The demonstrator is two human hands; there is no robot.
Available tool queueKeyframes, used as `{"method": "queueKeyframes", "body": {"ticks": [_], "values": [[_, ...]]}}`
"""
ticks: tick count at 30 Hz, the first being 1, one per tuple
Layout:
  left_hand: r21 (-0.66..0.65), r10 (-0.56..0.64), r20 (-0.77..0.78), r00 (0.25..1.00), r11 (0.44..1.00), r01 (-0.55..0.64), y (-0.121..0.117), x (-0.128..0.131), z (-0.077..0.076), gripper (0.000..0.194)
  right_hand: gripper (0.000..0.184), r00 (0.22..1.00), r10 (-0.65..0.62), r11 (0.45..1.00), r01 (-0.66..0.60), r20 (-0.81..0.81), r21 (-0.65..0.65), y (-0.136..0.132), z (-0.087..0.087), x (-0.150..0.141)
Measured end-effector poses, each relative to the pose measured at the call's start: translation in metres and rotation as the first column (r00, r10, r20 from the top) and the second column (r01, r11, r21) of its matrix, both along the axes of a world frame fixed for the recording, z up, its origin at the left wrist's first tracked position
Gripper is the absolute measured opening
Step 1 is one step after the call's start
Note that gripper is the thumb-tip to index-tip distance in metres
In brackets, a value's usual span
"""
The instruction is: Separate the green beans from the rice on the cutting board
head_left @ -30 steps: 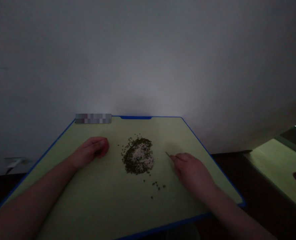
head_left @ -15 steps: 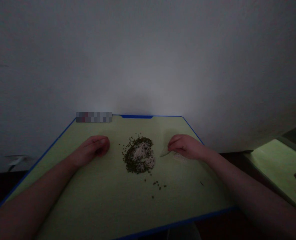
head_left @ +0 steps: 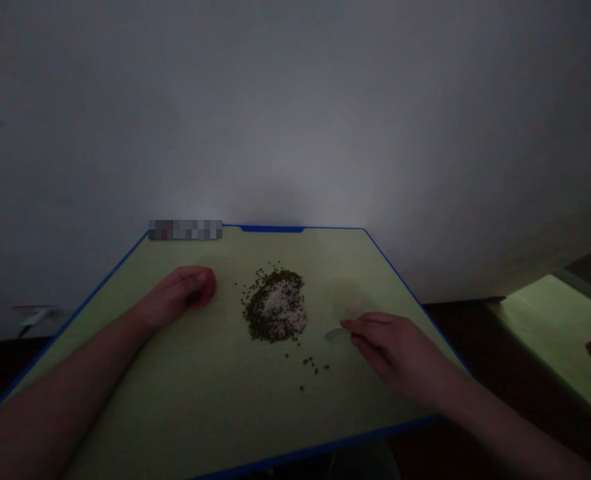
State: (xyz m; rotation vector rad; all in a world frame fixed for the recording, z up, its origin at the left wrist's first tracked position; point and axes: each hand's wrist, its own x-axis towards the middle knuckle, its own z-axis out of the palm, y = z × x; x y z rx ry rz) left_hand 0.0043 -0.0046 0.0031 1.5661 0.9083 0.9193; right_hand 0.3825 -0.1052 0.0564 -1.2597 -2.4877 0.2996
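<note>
On the pale tabletop [head_left: 175, 400] lies a heap of small dark green beans [head_left: 258, 320], with pale grains [head_left: 278, 303] spread over its middle and right side. My left hand [head_left: 188, 293] rests left of the heap, curled into a fist, with nothing showing in it. To the right of the heap, my right hand [head_left: 390, 347] pinches a thin, pale, curved piece [head_left: 336, 332] that points left; its kind is too blurred to tell. Just beyond these fingers is a faint small patch of whitish grains [head_left: 355, 305].
Several stray beans [head_left: 315, 365] lie in front of the heap. A blue edge [head_left: 385, 427] runs round the table, and a wall [head_left: 295, 133] rises behind it. A blurred-out strip [head_left: 185, 230] sits at the back left. Another pale table [head_left: 545, 320] stands at the right.
My right hand went away from me, towards the table's back, then came nearer again, the thin pale piece still in its fingers. My left hand stays in place.
</note>
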Motion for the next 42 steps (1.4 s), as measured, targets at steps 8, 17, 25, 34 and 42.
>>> {"method": "queueKeyframes", "body": {"ticks": [8, 17, 25, 34, 42], "values": [[0.018, 0.002, -0.044, 0.999, 1.0, -0.001, 0.002, -0.001, -0.001, 0.044, 0.028, 0.995, -0.074, 0.994, 0.069, -0.067, -0.079, 0.011, -0.018, -0.026], [0.026, -0.008, -0.059, 0.998, 1.0, 0.01, 0.004, -0.005, -0.004, 0.04, 0.029, 0.993, -0.028, 0.996, 0.019, -0.113, -0.088, 0.017, -0.014, -0.041], [0.025, 0.001, -0.058, 0.998, 1.0, 0.0, 0.001, -0.002, 0.001, 0.041, 0.028, 0.992, -0.024, 0.996, 0.013, -0.124, -0.086, 0.018, -0.017, -0.039], [0.011, -0.005, -0.043, 0.999, 1.0, 0.006, 0.002, -0.003, -0.002, 0.039, 0.028, 0.99, 0.05, 0.983, -0.073, -0.135, -0.168, 0.024, -0.016, -0.051], [0.003, -0.021, 0.005, 1.0, 1.0, 0.021, 0.002, -0.003, -0.002, 0.037, 0.031, 0.964, 0.235, 0.942, -0.256, -0.121, -0.218, 0.029, -0.012, -0.062]]}}
